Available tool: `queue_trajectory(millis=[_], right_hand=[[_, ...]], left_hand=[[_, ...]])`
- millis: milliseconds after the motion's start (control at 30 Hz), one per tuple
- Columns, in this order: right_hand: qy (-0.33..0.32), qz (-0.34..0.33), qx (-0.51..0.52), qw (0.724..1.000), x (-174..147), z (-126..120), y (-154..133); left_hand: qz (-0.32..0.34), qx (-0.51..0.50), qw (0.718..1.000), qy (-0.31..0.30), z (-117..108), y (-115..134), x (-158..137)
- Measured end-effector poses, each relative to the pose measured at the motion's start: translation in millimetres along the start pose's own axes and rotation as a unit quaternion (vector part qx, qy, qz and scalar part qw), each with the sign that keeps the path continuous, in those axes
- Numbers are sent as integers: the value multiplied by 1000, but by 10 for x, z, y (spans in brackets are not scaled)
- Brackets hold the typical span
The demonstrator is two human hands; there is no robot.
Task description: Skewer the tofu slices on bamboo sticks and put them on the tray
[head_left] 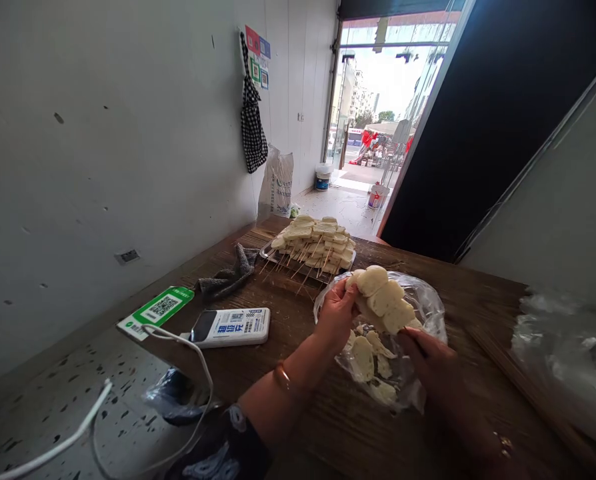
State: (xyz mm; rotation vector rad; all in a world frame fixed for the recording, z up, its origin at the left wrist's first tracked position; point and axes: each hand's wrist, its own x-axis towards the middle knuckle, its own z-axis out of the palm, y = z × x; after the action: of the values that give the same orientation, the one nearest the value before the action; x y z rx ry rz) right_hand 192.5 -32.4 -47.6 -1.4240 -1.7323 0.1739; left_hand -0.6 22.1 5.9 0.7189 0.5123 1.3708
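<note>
Above a clear plastic bag (pixel 431 303), my left hand (pixel 337 313) is closed on a row of pale bread slices (pixel 378 293), thumb on the near face. My right hand (pixel 431 363) is closed at the row's lower right end, touching it; whatever its fingers pinch is hidden. Loose bread slices and thin scraps (pixel 363 360) lie inside the opened bag. Behind the bag stands a metal tray (pixel 267 252) with a high stack of skewered bread slices (pixel 318 237), their thin wooden sticks poking out toward me.
Left on the wooden table (pixel 248 373) are a dark grey cloth (pixel 228 277), a white power bank (pixel 233 328) with a cable, and a green QR card (pixel 161 308). Thin wooden sticks (pixel 518 380) and crumpled clear plastic (pixel 563 353) lie at right. Beyond are buckets and a glass doorway.
</note>
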Motion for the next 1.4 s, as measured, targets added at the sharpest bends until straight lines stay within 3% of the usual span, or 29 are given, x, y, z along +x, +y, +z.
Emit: queue_trajectory(millis=[367,533,767,1000,1167,1400], right_hand=[[0,2,13,1000,23,-31,-22],[21,61,8,998,111,-173,0],[120,158,-70,978,325,-431,475],[44,214,-169,961,346,-433,868],[-8,211,-241,947,313,-443,848],[11,202,-311,929,206,-556,723]], left_hand=[[-17,-15,1000,7,-26,17,33],[-41,-11,999,16,-35,79,41],[-67,50,996,0,26,159,77],[-81,56,995,-9,20,181,126],[-92,56,994,-9,11,185,130],[-103,50,993,-10,2,185,142]])
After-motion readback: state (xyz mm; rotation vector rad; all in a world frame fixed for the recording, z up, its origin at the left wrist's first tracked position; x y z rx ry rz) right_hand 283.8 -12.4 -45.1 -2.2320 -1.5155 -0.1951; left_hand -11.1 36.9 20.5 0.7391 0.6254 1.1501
